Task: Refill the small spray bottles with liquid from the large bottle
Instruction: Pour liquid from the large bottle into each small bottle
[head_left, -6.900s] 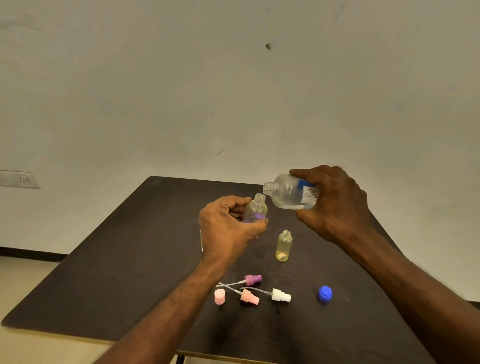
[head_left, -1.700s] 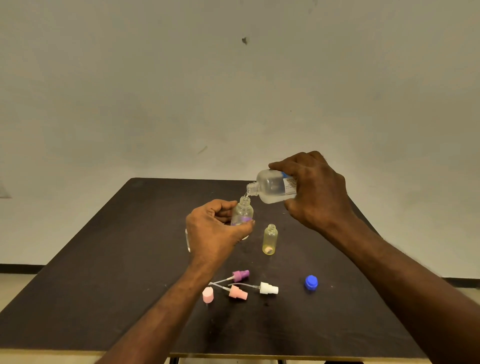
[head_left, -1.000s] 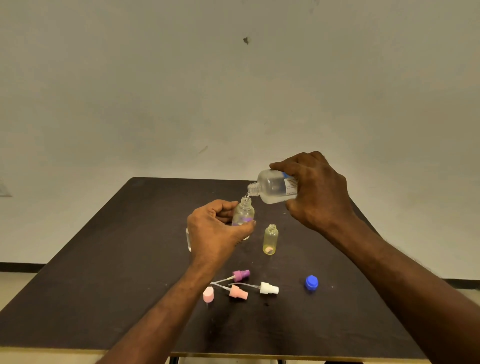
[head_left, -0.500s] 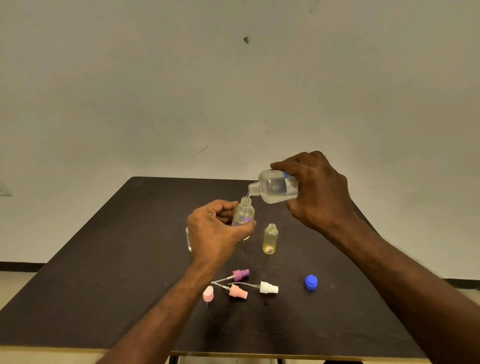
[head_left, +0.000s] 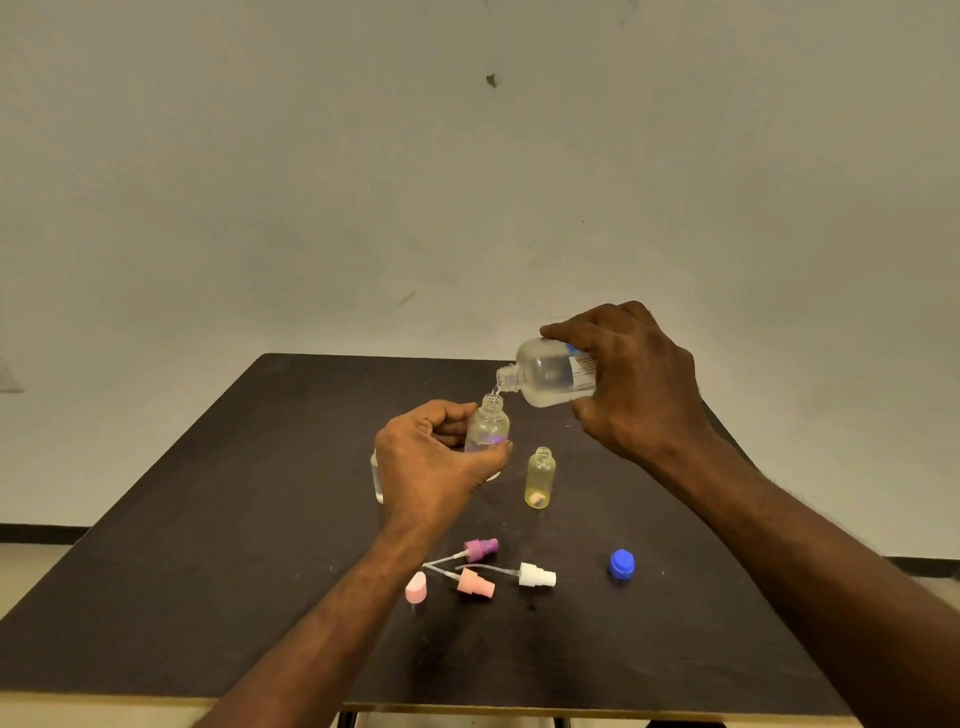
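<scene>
My left hand grips a small clear spray bottle with a purple tint, upright and uncapped, above the table. My right hand holds the large clear bottle tipped on its side, its open neck just above the small bottle's mouth. A thin stream of liquid runs from one into the other. A small yellow bottle stands open on the table to the right of my left hand. Another clear bottle is mostly hidden behind my left hand.
On the dark table near the front lie a purple spray head, a pink spray head, a white spray head, a pink cap and a blue cap. A plain wall rises behind.
Over seven seconds the large bottle has tipped down to the small bottle's mouth and liquid began to pour. In the last second both hands have stayed nearly still.
</scene>
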